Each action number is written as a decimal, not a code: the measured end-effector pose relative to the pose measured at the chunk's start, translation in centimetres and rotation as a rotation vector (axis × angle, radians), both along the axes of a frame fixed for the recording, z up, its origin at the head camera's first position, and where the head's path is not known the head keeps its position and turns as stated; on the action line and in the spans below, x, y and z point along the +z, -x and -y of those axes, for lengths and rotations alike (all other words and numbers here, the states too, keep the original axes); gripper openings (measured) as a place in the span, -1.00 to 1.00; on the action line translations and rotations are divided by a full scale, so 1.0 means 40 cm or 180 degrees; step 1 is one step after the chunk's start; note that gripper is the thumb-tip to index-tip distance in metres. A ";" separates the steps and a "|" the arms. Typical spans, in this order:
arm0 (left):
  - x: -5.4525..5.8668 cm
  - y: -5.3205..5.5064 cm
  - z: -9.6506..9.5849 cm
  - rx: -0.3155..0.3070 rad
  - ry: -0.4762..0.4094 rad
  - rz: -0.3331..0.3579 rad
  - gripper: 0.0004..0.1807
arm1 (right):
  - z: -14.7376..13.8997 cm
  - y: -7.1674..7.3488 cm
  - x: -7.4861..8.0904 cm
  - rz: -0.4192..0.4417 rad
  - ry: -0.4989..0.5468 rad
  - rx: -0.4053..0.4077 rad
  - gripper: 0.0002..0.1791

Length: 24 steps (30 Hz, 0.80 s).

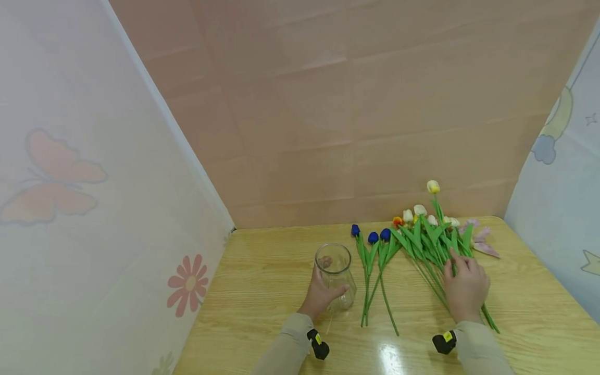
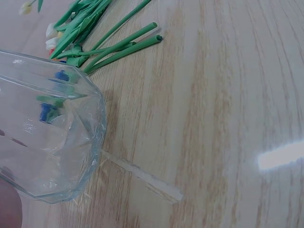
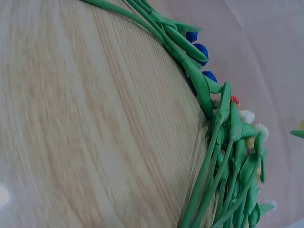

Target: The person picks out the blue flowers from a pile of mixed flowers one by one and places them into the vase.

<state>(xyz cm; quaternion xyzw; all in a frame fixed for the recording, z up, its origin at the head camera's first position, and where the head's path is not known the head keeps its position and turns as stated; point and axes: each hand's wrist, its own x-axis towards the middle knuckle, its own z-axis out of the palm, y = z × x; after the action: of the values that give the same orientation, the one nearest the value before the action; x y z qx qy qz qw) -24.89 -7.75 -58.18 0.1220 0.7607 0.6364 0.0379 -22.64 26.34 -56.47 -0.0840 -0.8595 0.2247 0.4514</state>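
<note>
While left fingers [image 1: 317,276] wrap the vase [image 1: 342,276], right fingers [image 1: 462,262] pinch a tulip stem [image 1: 453,269], blooms [image 1: 419,210] beyond

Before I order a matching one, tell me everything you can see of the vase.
The vase looks like clear, colourless glass, with a round open rim and angular facets near its base. No flower stands in it. The left hand grips its left side, thumb across the near face. Its mouth faces up, perhaps tilted slightly, left of the blue tulips; whether its base touches the table is unclear.
</note>
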 end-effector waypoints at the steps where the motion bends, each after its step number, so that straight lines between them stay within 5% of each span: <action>1: 0.001 0.000 0.000 0.0000 0.0004 0.0003 0.07 | -0.004 -0.002 0.000 0.0048 0.0020 -0.0013 -0.65; 13: 0.005 -0.002 0.000 0.0009 -0.0004 0.0033 0.01 | -0.055 -0.034 -0.040 0.1431 0.0292 -0.0062 -0.60; 24: 0.004 0.000 0.001 -0.0010 0.0002 0.0032 0.07 | -0.075 -0.048 -0.068 0.1835 0.0312 -0.0050 -0.56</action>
<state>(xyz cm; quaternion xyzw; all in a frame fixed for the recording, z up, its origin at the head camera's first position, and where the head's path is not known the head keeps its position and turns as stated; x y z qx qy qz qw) -24.87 -7.81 -58.02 0.1199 0.7605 0.6368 0.0428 -20.72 29.34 -59.20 -0.1728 -0.9397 0.2293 0.1857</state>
